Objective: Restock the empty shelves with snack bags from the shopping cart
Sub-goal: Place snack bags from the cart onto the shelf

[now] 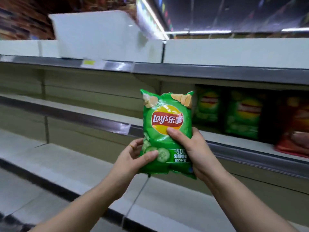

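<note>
I hold a glossy green crisp bag with a red-and-yellow round logo (167, 131) upright in front of me, its printed face turned toward me, raised before the pale metal shelving. My left hand (133, 158) grips the bag's lower left corner: the thumb lies pressed across the front over the printed cucumber slices, and the other fingers curl round behind the edge, one of them wearing a thin gold ring (131, 145). My right hand (192, 148) clasps the bag's right side lower down, thumb bent over the front just under the logo, palm and remaining fingers wrapped behind where I cannot see them. Both hands are closed firmly on the foil, which creases a little under the thumbs. The bag hangs in the air, touching no shelf. Behind it and to the right, on the cream middle shelf with a grey price rail (234, 148), stand two blurred green crisp bags (242, 118) of the same look, side by side and upright, and further right a red crisp bag (296, 124) near the frame's edge. The shelf boards to the left are bare. On the top shelf sits a tilted white box (100, 36), blurred.
</note>
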A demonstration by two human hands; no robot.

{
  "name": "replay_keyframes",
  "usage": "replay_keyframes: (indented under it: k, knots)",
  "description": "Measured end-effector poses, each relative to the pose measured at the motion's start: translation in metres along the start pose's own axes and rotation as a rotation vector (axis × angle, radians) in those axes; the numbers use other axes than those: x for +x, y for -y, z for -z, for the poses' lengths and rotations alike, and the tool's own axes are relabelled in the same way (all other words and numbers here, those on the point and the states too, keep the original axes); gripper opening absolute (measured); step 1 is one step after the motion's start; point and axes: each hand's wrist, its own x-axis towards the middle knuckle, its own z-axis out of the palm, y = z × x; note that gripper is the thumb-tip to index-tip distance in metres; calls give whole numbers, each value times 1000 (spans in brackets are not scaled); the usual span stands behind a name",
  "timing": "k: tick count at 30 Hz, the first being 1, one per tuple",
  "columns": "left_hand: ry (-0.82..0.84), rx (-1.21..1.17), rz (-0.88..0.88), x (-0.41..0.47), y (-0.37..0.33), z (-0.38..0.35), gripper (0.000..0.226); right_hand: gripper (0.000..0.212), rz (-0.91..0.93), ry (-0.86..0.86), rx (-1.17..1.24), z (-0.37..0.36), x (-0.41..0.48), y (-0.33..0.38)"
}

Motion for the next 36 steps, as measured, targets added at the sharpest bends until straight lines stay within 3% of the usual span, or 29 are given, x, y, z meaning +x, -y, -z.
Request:
replay_keyframes:
  k: [4,9,14,18,21,23,27,32,36]
  knots:
    - [49,-45,67,12,-3,-63,49,46,-101,13,44,57,-5,22]
    - [53,-5,162,38,-13,-118,28,70,-142,-27,-142,118,9,37]
    - [9,77,225,86,-32,-134,30,29,-76,-90,-386,139,44,53]
    - [154,238,286,136,-44,-140,21,50,-110,-191,-359,145,82,60]
    - [242,275,350,177,-41,-144,12,35,-198,-249,-269,154,109,57]
    - [253,286,387,199,-33,-146,8,37,-197,-304,-277,162,127,48]
    - [285,308,352,226,-13,-150,15,71,-106,-352,-580,167,148,28]
    - [311,375,307,248,3,-148,27,65,-83,-312,-842,172,157,19]
    - [287,586,240,255,10,-148,65,67,-64,-331,-995,171,164,13]
